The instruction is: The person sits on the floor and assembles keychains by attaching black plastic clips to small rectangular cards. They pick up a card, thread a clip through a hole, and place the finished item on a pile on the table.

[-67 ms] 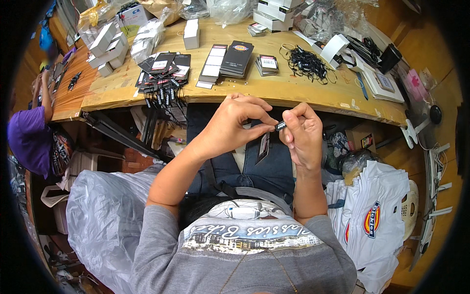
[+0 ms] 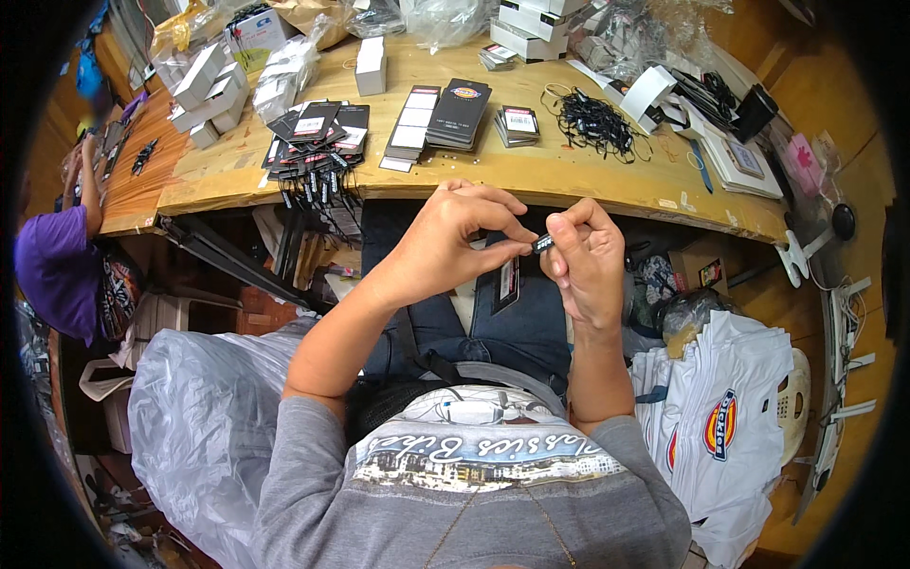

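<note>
In front of the table edge, over my lap, my left hand [image 2: 455,232] and my right hand [image 2: 588,256] meet at a small black plastic string seal [image 2: 543,244] with pale lettering. Left thumb and forefinger pinch its left end, while the right thumb and curled fingers grip the other end. A black hang tag [image 2: 506,287] with a white label dangles below, over my thighs; its thin string is mostly hidden. On the table beyond lie a pile of strung black tags [image 2: 318,137], stacked label cards [image 2: 414,123], stacked black tags [image 2: 460,116] and a heap of black string seals [image 2: 595,123].
Smaller labelled tags [image 2: 517,125] are stacked mid-table, and white boxes [image 2: 213,95] stand left. A large plastic bag [image 2: 209,417] bulges at my left. Folded white shirts [image 2: 720,427] are piled at my right. Another person in purple [image 2: 62,266] works far left.
The dangling hang tag has turned and swung slightly, now hanging straighter. Both hands keep almost the same place and grip.
</note>
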Motion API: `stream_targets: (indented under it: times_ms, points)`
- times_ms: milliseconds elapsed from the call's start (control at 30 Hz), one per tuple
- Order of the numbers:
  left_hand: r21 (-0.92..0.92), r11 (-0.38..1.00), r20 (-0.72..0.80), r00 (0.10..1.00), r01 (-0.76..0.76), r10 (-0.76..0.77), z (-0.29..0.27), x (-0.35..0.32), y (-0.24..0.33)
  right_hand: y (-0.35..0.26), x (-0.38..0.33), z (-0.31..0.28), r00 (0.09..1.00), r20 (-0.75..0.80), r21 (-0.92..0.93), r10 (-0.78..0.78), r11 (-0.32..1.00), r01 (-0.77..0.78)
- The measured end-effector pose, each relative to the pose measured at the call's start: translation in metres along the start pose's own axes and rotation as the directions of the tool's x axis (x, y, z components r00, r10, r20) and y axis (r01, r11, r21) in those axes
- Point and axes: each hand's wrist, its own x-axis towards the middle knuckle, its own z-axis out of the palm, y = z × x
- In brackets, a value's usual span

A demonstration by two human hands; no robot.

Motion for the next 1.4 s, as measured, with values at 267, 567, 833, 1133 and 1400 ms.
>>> stream_targets:
  times_ms: [267, 567, 833, 1133, 1400]
  points:
    - [0.001, 0.998, -0.033, 0.998, -0.060, 0.060, 0.000, -0.003, -0.004, 0.007, -0.006, 0.009, 0.997, -0.038, 0.012, -0.072, 0.997, 0.072]
    - [-0.394, 0.831, 0.164, 0.919, 0.393, -0.357, 0.001, -0.005, -0.005, 0.005, 0.001, 0.007, 0.997, -0.019, 0.007, -0.075, 0.997, 0.075]
    - [-0.614, 0.650, 0.285, 0.893, 0.449, -0.348, 0.000, -0.026, -0.023, -0.012, 0.012, 0.009, 0.990, -0.048, 0.021, -0.133, 0.991, 0.134]
    - [0.636, 0.764, -0.436, 0.867, 0.108, 0.241, -0.088, -0.026, 0.007, -0.013, -0.009, 0.030, 0.943, 0.299, -0.206, -0.148, 0.955, 0.215]
    - [0.767, 0.580, -0.568, 0.709, 0.274, 0.417, -0.150, 0.003, -0.033, 0.031, 0.027, 0.090, 0.730, 0.629, -0.427, -0.267, 0.667, 0.611]
